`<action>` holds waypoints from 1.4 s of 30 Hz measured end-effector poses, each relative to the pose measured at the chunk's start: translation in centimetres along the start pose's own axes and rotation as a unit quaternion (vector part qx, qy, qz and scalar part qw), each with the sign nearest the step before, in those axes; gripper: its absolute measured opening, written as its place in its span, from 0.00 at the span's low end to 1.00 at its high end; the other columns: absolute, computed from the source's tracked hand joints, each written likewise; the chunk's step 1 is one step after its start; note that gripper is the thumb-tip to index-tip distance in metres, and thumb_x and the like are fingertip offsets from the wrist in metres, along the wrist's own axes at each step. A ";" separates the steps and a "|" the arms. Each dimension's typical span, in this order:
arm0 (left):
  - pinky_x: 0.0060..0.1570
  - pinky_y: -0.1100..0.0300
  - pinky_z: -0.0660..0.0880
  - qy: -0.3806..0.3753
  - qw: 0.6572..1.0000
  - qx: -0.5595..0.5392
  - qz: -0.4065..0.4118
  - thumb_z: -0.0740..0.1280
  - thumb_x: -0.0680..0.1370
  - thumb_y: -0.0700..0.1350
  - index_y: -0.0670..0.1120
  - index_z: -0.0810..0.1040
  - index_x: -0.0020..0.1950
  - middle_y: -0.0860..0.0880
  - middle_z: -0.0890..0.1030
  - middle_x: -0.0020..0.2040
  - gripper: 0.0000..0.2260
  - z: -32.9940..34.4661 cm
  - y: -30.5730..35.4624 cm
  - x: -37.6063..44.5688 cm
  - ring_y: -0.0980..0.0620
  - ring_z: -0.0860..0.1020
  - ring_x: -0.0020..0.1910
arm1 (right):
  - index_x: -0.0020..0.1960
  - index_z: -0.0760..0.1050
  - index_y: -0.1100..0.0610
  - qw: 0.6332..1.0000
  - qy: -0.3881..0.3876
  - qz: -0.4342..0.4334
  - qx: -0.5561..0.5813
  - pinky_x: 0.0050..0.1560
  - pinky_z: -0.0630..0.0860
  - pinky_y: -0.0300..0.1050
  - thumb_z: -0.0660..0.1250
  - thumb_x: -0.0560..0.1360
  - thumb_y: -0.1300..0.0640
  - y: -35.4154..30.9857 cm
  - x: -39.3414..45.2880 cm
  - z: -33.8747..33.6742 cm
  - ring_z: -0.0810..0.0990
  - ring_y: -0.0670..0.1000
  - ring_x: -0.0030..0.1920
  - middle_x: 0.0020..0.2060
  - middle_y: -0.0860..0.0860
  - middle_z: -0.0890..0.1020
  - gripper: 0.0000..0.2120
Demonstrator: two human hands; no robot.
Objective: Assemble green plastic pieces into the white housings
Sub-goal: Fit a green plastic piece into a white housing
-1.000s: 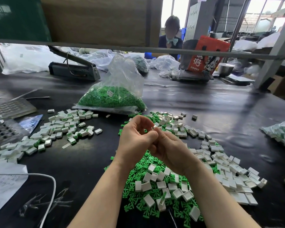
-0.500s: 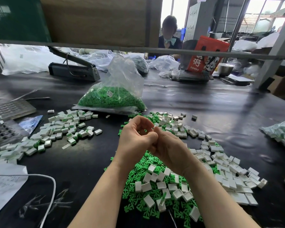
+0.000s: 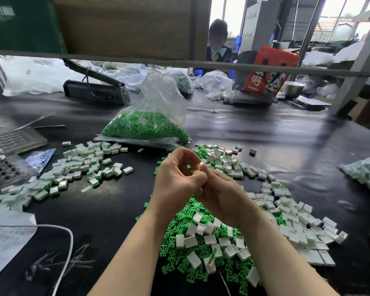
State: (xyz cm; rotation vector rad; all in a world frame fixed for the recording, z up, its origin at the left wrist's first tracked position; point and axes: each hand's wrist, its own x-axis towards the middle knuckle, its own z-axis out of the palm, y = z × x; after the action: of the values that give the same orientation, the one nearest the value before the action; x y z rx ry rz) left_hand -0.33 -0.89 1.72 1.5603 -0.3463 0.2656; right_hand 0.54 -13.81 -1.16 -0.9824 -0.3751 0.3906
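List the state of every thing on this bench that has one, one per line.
left hand: fingers curled, pinching a small white piece against the right hand
right hand: fingers curled, meeting the left hand
green bag: open at the top, partly full
left pile: white housings with green showing, apparently assembled
near pile: loose green pieces and empty housings, mixed

The worktop [image 3: 265, 146] was glossy black sheet (faintly rippled); green pieces [image 3: 179, 212] and white housings [image 3: 303, 233] looked smooth matt plastic, the bag [image 3: 158, 99] clear crinkled film.
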 end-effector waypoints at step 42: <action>0.29 0.65 0.71 -0.008 0.999 0.000 0.048 0.66 0.68 0.32 0.42 0.75 0.42 0.52 0.74 0.33 0.07 -0.2 0.5 -0.3 0.58 0.70 0.30 | 0.51 0.75 0.62 1.000 -0.003 -0.010 0.017 0.47 0.67 0.42 0.66 0.75 0.52 -0.1 -0.2 0.6 0.71 0.47 0.39 0.37 0.51 0.74 0.13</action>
State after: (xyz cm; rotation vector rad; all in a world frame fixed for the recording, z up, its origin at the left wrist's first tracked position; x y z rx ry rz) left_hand -0.78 -0.71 2.09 1.5476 -0.4340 0.3284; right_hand 0.13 -13.54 -0.77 -0.9436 -0.3826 0.3805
